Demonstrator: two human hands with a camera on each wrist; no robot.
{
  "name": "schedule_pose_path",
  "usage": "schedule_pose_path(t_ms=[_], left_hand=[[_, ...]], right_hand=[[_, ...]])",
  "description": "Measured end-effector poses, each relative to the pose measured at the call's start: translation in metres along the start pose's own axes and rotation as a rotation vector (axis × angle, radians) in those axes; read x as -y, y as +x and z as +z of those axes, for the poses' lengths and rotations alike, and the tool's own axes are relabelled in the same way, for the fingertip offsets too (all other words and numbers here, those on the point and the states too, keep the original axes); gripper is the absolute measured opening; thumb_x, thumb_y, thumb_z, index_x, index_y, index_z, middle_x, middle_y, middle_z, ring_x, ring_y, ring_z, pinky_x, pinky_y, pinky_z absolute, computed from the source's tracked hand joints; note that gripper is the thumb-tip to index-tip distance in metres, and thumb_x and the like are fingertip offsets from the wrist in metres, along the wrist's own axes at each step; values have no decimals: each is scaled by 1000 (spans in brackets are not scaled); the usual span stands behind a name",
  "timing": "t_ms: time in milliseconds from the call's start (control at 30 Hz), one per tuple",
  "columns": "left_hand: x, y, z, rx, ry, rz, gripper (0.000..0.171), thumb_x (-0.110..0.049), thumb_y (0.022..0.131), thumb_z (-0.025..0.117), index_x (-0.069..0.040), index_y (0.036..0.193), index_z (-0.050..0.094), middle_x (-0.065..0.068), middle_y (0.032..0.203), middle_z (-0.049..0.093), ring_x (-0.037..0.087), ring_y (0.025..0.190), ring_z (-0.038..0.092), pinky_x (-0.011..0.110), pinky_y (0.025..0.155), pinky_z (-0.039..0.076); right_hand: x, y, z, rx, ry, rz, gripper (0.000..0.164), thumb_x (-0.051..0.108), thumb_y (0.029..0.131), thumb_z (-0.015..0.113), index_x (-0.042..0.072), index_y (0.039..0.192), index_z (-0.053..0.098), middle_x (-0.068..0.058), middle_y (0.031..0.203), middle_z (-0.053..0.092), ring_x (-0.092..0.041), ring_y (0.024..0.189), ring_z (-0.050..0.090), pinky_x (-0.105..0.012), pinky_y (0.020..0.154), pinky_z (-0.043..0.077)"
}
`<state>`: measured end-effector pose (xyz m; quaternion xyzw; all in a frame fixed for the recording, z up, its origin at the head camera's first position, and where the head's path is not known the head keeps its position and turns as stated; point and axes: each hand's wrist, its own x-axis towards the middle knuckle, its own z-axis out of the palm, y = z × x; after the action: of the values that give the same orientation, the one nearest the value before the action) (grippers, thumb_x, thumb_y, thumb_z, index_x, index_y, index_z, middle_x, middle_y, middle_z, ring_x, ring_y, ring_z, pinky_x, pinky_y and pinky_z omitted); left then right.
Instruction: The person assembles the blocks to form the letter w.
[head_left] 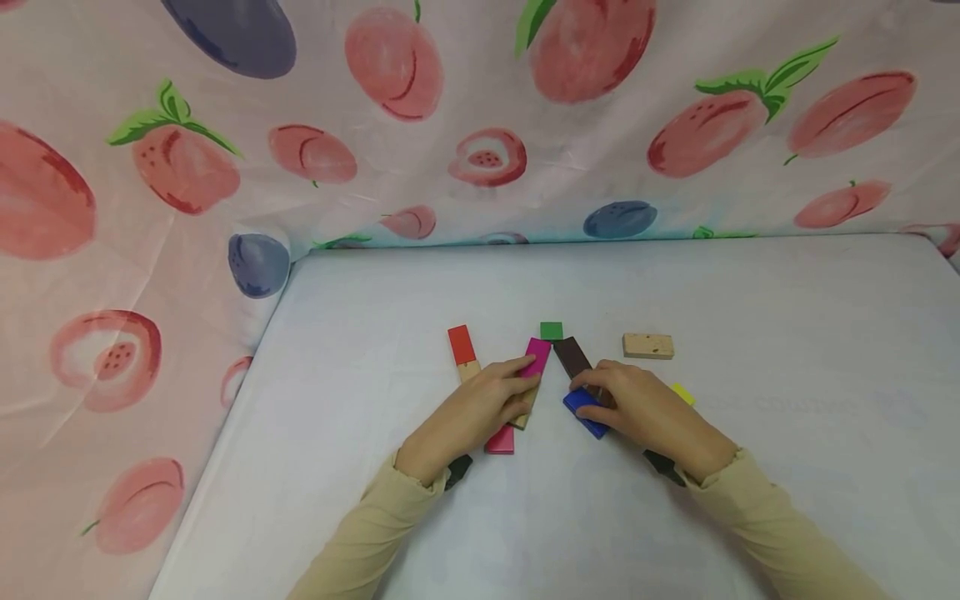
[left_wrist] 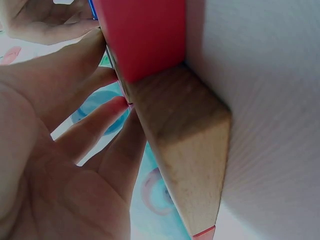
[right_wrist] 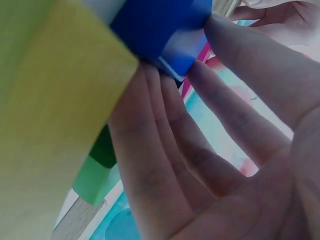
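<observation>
My left hand (head_left: 476, 412) rests its extended fingertips along a magenta block (head_left: 538, 348) and the wooden block (head_left: 522, 416) at its near end. A pinkish-red block (head_left: 500, 442) lies by that wooden block, partly under the hand. Thumb and fingers of my right hand (head_left: 637, 404) pinch a blue block (head_left: 585, 411), also large in the right wrist view. Just beyond it lies a dark brown block (head_left: 573, 356), slanting up to a small green block (head_left: 551, 331) that also meets the magenta one. Fingers cover the brown block's near end.
Left of the hands, a red block (head_left: 461, 344) and a wooden block (head_left: 468, 370) form a slanted row. A loose wooden block (head_left: 648, 346) lies at the right. Beside the right hand, a yellow block (head_left: 683, 393) shows partly. Fruit-patterned cloth (head_left: 480, 108) hangs behind the white table (head_left: 360, 317).
</observation>
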<state>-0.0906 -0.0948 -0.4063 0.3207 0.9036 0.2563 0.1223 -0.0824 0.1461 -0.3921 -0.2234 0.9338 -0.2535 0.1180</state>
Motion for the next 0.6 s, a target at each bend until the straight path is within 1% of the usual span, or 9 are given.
schedule_pose_path(t_ms=[167,500,600], left_hand=[[0,0,0,0,2,5,43,-17,100,61,-6,141,55,10,156,40,25,143,40,32,111,42],[1,0,0,3,0,4,43,-17,100,60,-6,141,54,10,157,39,25,143,40,32,112,41],[1,-1,0,5,0,-1,43,-18,100,60,-7,141,54,9,157,39,25,144,39,33,112,41]], right_hand=[[-2,0,-1,0,21,20,26,14,85,79,5,109,71,0,88,64,-12,77,59,-26,66,52],[-5,-3,-3,-14,36,19,24,12,86,78,4,107,70,-1,87,64,-14,79,60,-31,70,55],[-6,-3,-4,-8,44,35,24,12,86,77,3,108,70,-1,88,65,-15,80,61,-33,72,56]])
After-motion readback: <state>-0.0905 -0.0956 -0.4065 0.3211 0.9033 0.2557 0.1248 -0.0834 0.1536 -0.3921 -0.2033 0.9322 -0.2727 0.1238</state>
